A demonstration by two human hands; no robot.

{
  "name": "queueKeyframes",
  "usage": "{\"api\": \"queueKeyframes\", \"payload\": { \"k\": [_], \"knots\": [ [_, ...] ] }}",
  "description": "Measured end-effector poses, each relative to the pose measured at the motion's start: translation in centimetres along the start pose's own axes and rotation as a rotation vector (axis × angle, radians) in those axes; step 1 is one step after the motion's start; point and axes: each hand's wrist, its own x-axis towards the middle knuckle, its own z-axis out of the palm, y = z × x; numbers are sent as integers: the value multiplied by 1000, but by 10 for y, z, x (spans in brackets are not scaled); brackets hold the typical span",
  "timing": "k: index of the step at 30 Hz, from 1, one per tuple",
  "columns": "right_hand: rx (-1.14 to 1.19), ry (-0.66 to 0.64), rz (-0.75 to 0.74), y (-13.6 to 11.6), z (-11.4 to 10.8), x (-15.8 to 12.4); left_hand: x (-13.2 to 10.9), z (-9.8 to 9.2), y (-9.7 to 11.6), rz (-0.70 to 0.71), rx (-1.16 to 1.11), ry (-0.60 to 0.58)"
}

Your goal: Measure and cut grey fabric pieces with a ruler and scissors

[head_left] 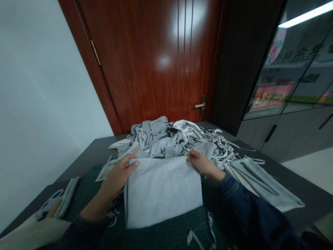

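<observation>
A light grey piece of fabric point(163, 191), roughly rectangular and seemingly layered at its left edge, hangs between my two hands. My left hand point(122, 173) pinches its upper left corner, the thumb lying on the near face. At the upper right corner, my right hand point(199, 161) grips the top edge between thumb and fingers. The fabric's lower edge lies over a dark green cutting mat point(166, 225) with grid lines. Behind the top edge rises a heap of grey and white cloth pieces point(156, 139).
Tangled pale cords point(223, 147) lie right of the heap. A folded grey cloth bag point(265, 180) rests on the dark table point(299, 187). Folded cloth point(68, 196) sits at the left. Loose strips point(195, 238) lie near the front. A wooden door point(156, 62) stands behind.
</observation>
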Motion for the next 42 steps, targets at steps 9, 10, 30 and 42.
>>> {"api": "queueKeyframes", "payload": {
  "k": [9,10,30,42],
  "knots": [
    [-331,-2,33,5,30,-25,-10,53,-34,140,407,79],
    [-364,8,7,2,26,-32,-17,51,-28,199,473,100],
    [374,-224,15,11,26,-100,-89,59,-38,23,-23,-265],
    [568,-274,89,28,8,-102,-98,35,-59,-162,77,-296]
  ]
}}
